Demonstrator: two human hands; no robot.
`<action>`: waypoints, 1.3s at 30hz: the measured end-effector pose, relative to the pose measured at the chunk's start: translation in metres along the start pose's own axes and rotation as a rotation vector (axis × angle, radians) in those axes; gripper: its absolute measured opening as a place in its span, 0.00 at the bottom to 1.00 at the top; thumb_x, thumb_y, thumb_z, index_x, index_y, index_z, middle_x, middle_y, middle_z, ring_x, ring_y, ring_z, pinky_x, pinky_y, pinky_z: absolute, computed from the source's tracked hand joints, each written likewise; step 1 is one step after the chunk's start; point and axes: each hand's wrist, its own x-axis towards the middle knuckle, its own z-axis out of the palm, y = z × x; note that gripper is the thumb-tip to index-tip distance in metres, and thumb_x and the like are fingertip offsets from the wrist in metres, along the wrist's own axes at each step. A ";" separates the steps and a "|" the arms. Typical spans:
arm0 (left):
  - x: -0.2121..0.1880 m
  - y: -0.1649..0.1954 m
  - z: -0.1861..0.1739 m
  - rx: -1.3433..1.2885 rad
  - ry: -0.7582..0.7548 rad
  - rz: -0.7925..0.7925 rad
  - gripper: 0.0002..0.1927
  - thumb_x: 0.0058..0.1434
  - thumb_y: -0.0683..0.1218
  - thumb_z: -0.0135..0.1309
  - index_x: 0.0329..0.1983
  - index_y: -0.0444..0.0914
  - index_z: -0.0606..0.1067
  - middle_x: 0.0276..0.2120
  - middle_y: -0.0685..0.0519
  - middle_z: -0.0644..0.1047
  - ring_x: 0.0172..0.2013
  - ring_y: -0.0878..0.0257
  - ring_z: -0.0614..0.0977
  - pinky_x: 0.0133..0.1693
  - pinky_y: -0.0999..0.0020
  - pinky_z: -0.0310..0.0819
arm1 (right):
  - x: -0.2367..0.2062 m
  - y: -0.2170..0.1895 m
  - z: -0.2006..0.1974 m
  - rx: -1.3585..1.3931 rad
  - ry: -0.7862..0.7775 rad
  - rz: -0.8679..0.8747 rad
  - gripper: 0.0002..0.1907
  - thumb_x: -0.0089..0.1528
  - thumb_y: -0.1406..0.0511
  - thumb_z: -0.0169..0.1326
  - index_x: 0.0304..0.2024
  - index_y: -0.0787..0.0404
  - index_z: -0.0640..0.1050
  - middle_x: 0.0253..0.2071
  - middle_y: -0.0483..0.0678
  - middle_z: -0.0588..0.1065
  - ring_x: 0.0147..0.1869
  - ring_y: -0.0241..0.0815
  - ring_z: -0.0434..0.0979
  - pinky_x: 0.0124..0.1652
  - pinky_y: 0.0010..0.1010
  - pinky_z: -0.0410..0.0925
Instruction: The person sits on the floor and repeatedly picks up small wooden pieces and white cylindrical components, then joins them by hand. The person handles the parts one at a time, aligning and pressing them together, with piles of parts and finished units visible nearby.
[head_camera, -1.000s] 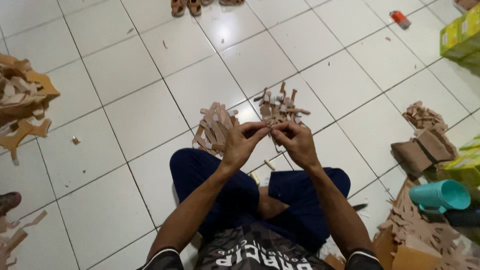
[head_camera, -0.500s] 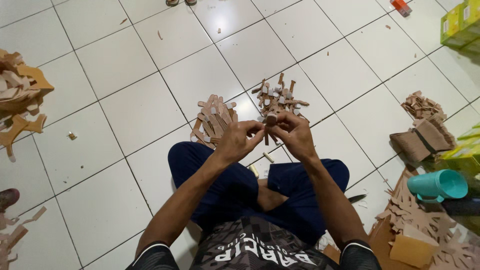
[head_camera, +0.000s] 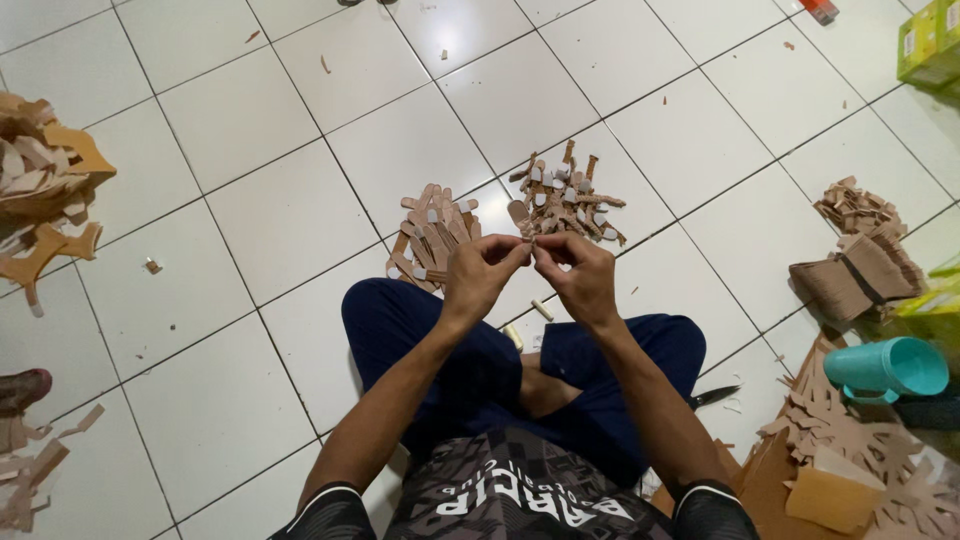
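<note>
I sit cross-legged on a white tiled floor. My left hand (head_camera: 482, 270) and my right hand (head_camera: 577, 272) meet in front of my knees, fingertips pinched together on a small thin piece (head_camera: 528, 243) that is mostly hidden by the fingers. Just beyond my hands lie two heaps of small brown cardboard cut-outs with pale tips: one pile (head_camera: 430, 235) at the left, another pile (head_camera: 563, 198) at the right. A short pale stick (head_camera: 541, 310) lies on the floor between my legs.
Brown cardboard scraps (head_camera: 45, 190) are heaped at the far left. Stacked cardboard pieces (head_camera: 860, 255) sit at the right, with a teal cup (head_camera: 885, 368) and more cut-outs (head_camera: 850, 460) near my right knee. A dark blade (head_camera: 715, 396) lies by my right leg. Green boxes (head_camera: 930, 45) stand top right.
My hands have stayed joined at the fingertips while the view shifted down slightly. The piles have not moved.
</note>
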 end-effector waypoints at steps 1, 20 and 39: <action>-0.001 0.000 0.002 0.005 -0.001 0.010 0.15 0.62 0.49 0.61 0.45 0.32 0.83 0.35 0.49 0.86 0.36 0.66 0.87 0.40 0.73 0.82 | -0.001 0.000 0.001 0.040 0.000 0.057 0.09 0.64 0.69 0.60 0.45 0.69 0.82 0.37 0.49 0.82 0.39 0.34 0.84 0.39 0.24 0.76; 0.001 -0.006 0.007 0.543 0.255 0.500 0.09 0.64 0.44 0.61 0.40 0.33 0.84 0.34 0.47 0.86 0.33 0.58 0.86 0.42 0.61 0.79 | 0.017 0.023 0.001 0.254 -0.277 0.313 0.11 0.69 0.63 0.57 0.42 0.66 0.82 0.32 0.45 0.78 0.32 0.30 0.72 0.33 0.24 0.67; 0.001 0.008 -0.006 0.090 -0.112 0.130 0.13 0.66 0.48 0.57 0.46 0.34 0.82 0.34 0.51 0.85 0.35 0.67 0.87 0.40 0.72 0.81 | 0.015 0.021 0.008 0.459 -0.019 0.302 0.14 0.67 0.63 0.61 0.45 0.70 0.82 0.39 0.51 0.81 0.40 0.35 0.80 0.41 0.26 0.73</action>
